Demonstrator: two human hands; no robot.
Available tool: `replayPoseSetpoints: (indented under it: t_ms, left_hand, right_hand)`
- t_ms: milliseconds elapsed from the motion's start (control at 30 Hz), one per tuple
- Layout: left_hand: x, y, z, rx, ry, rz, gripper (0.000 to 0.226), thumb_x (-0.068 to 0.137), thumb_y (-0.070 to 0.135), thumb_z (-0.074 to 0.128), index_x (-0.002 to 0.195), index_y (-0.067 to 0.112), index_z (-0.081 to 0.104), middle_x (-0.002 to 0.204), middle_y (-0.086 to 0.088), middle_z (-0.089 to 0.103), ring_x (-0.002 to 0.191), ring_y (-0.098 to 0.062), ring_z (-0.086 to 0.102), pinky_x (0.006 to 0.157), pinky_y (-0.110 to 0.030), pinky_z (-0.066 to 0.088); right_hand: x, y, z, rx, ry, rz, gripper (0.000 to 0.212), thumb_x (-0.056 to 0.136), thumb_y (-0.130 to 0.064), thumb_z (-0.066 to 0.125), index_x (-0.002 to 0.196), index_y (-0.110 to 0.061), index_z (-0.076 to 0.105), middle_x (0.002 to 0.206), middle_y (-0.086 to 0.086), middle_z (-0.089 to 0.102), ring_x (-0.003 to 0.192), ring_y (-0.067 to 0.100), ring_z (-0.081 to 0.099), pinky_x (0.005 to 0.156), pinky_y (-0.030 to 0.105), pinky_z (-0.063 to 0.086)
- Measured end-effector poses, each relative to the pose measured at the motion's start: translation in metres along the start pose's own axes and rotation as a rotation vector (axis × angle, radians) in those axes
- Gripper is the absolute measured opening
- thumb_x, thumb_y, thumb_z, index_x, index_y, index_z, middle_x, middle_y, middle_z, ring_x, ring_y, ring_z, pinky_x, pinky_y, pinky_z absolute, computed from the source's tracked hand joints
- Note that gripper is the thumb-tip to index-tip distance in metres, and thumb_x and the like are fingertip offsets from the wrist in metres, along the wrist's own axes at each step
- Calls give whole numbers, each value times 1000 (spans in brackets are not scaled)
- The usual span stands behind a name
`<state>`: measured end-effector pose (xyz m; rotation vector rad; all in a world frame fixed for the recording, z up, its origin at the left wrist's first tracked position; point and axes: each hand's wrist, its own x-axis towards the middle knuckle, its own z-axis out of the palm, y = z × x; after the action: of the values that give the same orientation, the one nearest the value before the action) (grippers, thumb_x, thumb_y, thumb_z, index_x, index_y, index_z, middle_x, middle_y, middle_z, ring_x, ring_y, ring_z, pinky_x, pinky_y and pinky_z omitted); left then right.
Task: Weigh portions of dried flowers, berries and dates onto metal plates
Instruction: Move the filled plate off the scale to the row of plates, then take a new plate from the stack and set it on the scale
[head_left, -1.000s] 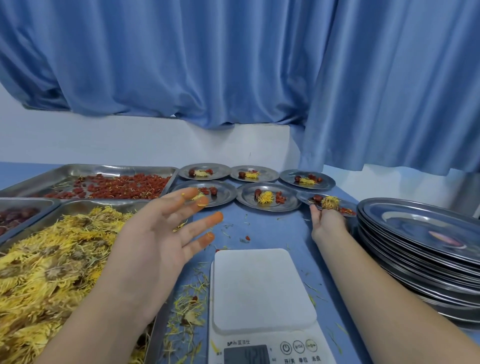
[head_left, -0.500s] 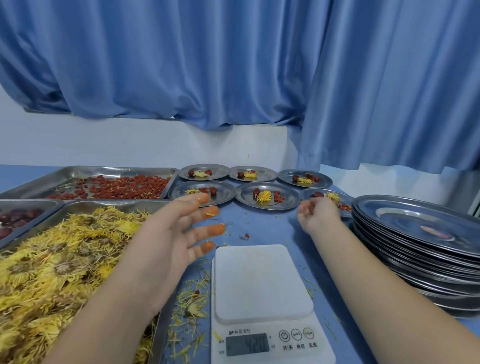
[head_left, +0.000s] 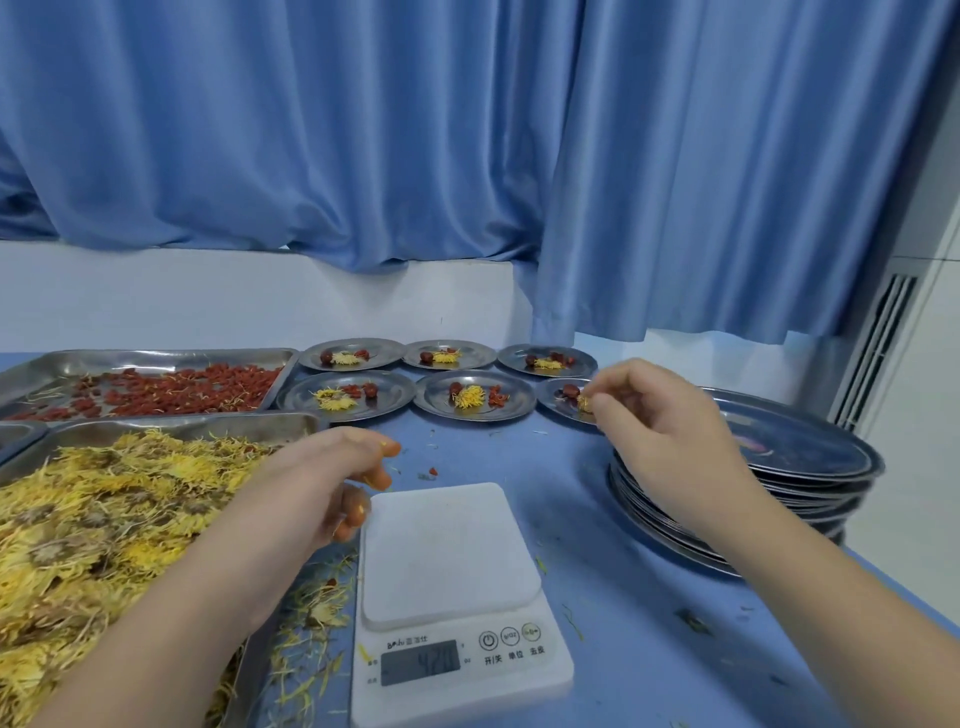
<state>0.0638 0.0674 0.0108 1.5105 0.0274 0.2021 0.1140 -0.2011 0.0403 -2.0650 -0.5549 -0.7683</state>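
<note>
My right hand (head_left: 660, 415) pinches a dried flower (head_left: 585, 402) beyond the scale (head_left: 452, 587), left hand (head_left: 332, 483) loosely curled, empty; brittle, feather-light, pinch gently by petals.

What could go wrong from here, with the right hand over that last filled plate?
The right hand pinches flower bits above the near-right plate; strands may drop onto the table, already littered, changing the weighed portion. That plate sits close against the stack of empty plates, so the wrist could nudge either. The left hand hovers beside the scale and could bump it.
</note>
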Motion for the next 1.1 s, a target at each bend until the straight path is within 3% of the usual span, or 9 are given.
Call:
replayPoseSetpoints:
  t_ms: [67,100,167,267,500,633,800,1100]
  left_hand:
    - [0,-2,-1,84,-5,13,17,92,23,61,88,23,77,75,-1,66,54,-13,50,51,-29,41]
    - [1,-3,-1,117,-2,17,18,93,24,61,86,26,77,75,1,67,54,-12,51,53,-29,42]
    - [3,-5,-2,154,9,13,21,94,23,59,84,28,77,75,1,68,52,-12,52,54,-30,42]
    - [5,-7,-3,184,-1,14,23,95,22,58,84,28,77,75,-1,67,53,-13,52,53,-31,42]
    - [7,-12,-7,221,14,13,25,96,18,57,85,26,77,74,-1,68,54,-14,56,54,-32,45]
    - [9,-13,-9,218,5,28,24,96,19,56,86,27,77,75,-1,69,55,-14,57,52,-30,46]
    - [9,-14,-11,217,-5,40,24,96,20,55,88,27,77,76,-2,69,55,-14,58,50,-28,47]
    - [7,-12,-10,223,7,39,25,96,19,55,88,27,77,77,-1,69,57,-15,59,56,-32,47]
  right_hand:
    - [-14,15,-21,-392,41,-176,12,84,-7,63,89,-17,65,84,-3,61,80,16,56,73,26,45]
    - [-18,23,-29,-506,38,-174,12,82,-7,64,93,-14,66,89,1,62,84,22,57,76,34,47]
    - [-17,33,-41,-619,5,-16,19,82,-14,63,101,-12,66,99,7,65,94,30,58,80,41,48]
    - [-16,36,-50,-725,-33,167,23,85,-26,57,104,-18,66,97,6,69,95,31,59,79,39,49]
    - [-21,27,-50,-760,-89,153,15,79,-25,53,83,-17,66,73,2,68,76,27,60,66,35,51]
    - [-20,26,-51,-706,-49,198,20,76,-26,60,94,-21,66,76,0,71,79,25,62,68,30,49]
    - [-17,28,-51,-713,-107,199,26,77,-25,59,101,-19,52,84,-3,68,83,24,60,68,30,46]
    - [-18,29,-58,-587,2,92,20,75,-18,74,95,-21,69,78,-4,70,82,24,64,76,38,52]
